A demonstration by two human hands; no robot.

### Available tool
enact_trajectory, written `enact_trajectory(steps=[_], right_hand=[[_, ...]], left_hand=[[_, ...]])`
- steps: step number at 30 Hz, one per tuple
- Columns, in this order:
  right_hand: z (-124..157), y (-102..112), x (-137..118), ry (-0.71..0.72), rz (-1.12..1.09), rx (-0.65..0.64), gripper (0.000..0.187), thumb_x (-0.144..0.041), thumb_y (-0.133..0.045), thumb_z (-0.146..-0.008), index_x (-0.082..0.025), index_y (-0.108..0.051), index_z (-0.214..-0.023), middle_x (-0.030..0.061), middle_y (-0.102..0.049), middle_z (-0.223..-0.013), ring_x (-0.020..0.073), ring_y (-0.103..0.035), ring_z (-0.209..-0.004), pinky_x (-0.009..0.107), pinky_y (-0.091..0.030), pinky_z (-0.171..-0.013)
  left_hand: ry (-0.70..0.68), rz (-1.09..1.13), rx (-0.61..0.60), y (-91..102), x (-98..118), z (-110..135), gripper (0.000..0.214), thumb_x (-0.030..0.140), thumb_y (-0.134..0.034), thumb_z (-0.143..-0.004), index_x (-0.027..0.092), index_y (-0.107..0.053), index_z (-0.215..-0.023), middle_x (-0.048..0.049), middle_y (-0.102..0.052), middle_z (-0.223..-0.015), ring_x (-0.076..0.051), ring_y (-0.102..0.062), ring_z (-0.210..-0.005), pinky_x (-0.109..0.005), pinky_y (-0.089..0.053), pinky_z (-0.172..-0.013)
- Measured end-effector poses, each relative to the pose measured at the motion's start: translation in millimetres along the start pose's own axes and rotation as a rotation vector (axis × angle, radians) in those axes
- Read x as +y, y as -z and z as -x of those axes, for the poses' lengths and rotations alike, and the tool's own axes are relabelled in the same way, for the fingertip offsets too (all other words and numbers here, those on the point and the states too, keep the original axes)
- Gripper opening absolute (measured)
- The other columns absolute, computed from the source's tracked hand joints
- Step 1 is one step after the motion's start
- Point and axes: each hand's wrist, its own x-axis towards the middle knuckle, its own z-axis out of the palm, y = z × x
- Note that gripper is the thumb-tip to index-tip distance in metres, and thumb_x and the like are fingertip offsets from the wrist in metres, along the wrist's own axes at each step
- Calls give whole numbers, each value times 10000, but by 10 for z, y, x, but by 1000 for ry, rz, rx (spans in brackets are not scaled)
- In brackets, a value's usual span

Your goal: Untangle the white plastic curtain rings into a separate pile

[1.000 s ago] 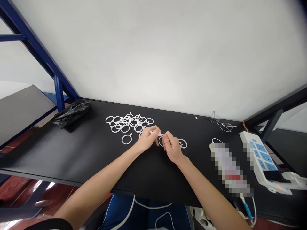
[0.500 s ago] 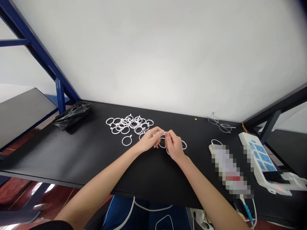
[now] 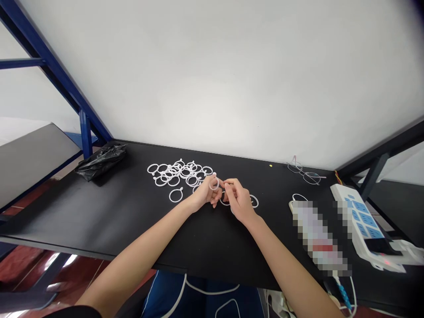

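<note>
My left hand [image 3: 206, 193] is closed around a white curtain ring [image 3: 218, 184], which stands up with its small knob at the top. Close by on the right, my right hand [image 3: 239, 198] has its fingers curled and pinched near the ring; whether something small lies between them is hidden. Left of my hands, several white curtain rings lie in an overlapping pile [image 3: 179, 171], with one single ring [image 3: 176, 194] a little nearer to me. Beneath and beside my right hand are a few more rings, one of them [image 3: 254, 201] partly showing.
A black plastic bag [image 3: 101, 162] lies at the table's [image 3: 139, 216] left end. On the right are eyeglasses [image 3: 303, 172], a blurred-out phone-like object [image 3: 319, 238] with a cable, and a white power strip [image 3: 361, 221]. A white wall [image 3: 212, 79] rises behind.
The ring in my left hand has turned upright and now shows its full loop. My hands have moved slightly apart, with the right hand's fingers drawn back from the ring.
</note>
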Motion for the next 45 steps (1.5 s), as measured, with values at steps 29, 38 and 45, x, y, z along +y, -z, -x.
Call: enact_trajectory(steps=[29,38,45], right_hand=[[-39,-10,129,98,287,-15,357,-21,-491,-748,-197,-640,-1021,102,-663,-1138,263,-631,-1057,433,-501,-936],[-53,-6,124,114,247,9,186,-61,-549,-790,-202,-653,-854,52,-701,-851,228,-666,-804,385,-536,-777],[-45,6,-37,165,115,203,80,-180,-600,-860,-219,-663,-889,52,-705,-863,217,-689,-800,363,-551,-773]], left_hand=[[-53,695,342,46,76,20,437,438,-366,-967,106,-647,-1004,-65,-639,-739,-100,-541,-532,-218,-465,-523],[-156,329,220,-13,37,9,331,469,-559,-863,140,-596,-876,27,-528,-584,-75,-434,-428,-214,-409,-447],[-423,-178,562,-60,-60,-4,295,466,-599,-853,207,-494,-945,95,-411,-587,-49,-326,-402,-186,-304,-410]])
